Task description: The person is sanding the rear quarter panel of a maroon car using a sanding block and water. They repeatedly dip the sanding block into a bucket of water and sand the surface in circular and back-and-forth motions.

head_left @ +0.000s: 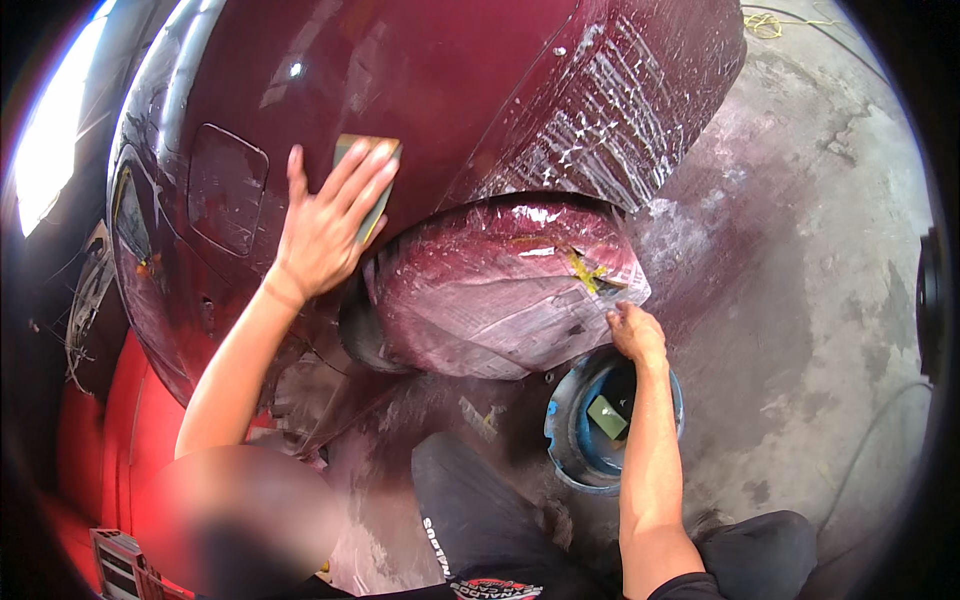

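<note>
Two hands work: left hand (325, 225) presses flat fingers on a sanding block (368, 172) at 11 o'clock against the maroon car panel (450, 90) (light, stiff, likely wet-slippery; grip its long edges); right hand (636, 332) clenches the masked wheel (500, 290) covering.

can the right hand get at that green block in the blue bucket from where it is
Probably yes. The right hand rests on the paper-masked wheel just above the blue bucket, whose top is open. The green block lies uncovered inside, right beside the forearm, with nothing between them.

Stained concrete floor (800, 250), bright daylight (45, 150)
</note>
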`<state>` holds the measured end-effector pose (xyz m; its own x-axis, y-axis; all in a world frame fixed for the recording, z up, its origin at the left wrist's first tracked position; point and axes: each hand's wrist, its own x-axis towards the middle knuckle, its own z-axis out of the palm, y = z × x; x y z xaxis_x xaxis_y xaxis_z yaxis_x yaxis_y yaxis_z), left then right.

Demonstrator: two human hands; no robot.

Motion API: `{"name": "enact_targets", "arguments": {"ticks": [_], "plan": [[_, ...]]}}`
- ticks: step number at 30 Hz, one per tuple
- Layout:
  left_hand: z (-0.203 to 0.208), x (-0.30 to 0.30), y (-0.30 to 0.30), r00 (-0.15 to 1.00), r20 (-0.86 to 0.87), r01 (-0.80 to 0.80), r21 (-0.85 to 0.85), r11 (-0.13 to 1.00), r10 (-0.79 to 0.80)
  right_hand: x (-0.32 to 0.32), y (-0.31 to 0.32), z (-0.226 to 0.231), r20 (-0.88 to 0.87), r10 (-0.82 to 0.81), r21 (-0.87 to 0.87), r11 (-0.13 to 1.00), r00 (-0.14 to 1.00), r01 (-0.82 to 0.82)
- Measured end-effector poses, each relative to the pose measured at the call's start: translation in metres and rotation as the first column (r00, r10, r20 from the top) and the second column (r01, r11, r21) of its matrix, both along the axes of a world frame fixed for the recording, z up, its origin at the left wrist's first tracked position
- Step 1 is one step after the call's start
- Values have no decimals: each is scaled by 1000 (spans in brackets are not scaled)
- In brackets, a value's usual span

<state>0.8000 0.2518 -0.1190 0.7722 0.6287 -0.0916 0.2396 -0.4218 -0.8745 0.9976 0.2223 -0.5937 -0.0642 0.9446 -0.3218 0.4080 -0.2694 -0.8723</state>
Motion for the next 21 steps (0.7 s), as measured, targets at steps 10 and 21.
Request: {"name": "enact_targets", "arguments": {"ticks": [10, 21], "plan": [[-33, 155, 101, 962, 22, 266, 146, 953, -272, -8, -10, 41, 114, 140, -79, 988, 984, -132], [-41, 130, 78, 984, 62, 169, -19, 985, -168, -1, -6, 17, 67, 81, -38, 996, 995, -78]]}}
